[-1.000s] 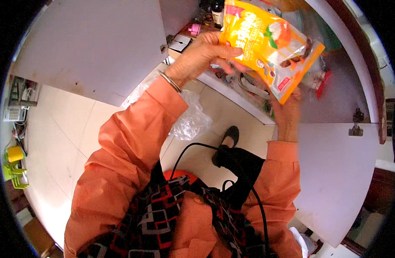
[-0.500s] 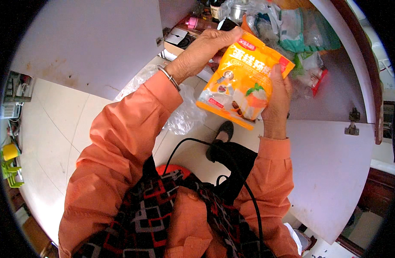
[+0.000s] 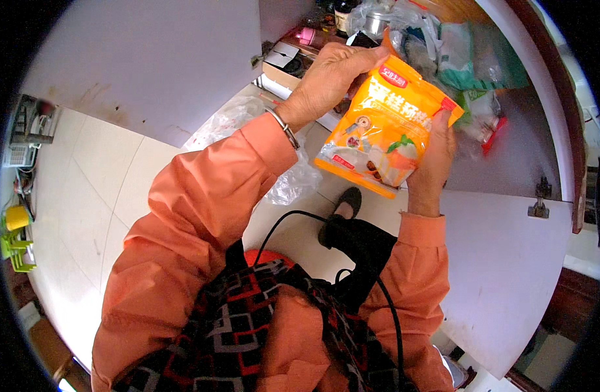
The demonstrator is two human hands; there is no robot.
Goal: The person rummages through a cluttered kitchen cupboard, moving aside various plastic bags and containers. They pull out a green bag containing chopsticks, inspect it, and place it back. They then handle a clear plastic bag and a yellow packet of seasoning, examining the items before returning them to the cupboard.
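Observation:
An orange cake mix packet (image 3: pixel 385 127), printed with pictures of food, is held up between my two hands in front of an open cabinet. My left hand (image 3: pixel 326 81) pinches its upper left corner, thumb on the front edge. On the right side of the packet, my right hand (image 3: pixel 432 160) grips the edge with the thumb in front; its other fingers are hidden behind. The packet tilts, its front facing me. A strip of orange wrapping sticks up at the top corner beside my left thumb.
Inside the cabinet are a teal plastic bag (image 3: pixel 458 55), a metal pot (image 3: pixel 376 23), a dark bottle (image 3: pixel 342 16) and a box (image 3: pixel 281 55). Cabinet doors (image 3: pixel 136 59) stand open on both sides. Clear plastic bags (image 3: pixel 293 183) lie on the tiled floor.
The view has shifted slightly, so the cabinet and packet sit a little further right and lower. Both hands keep hold of the packet, which shows little change in tilt.

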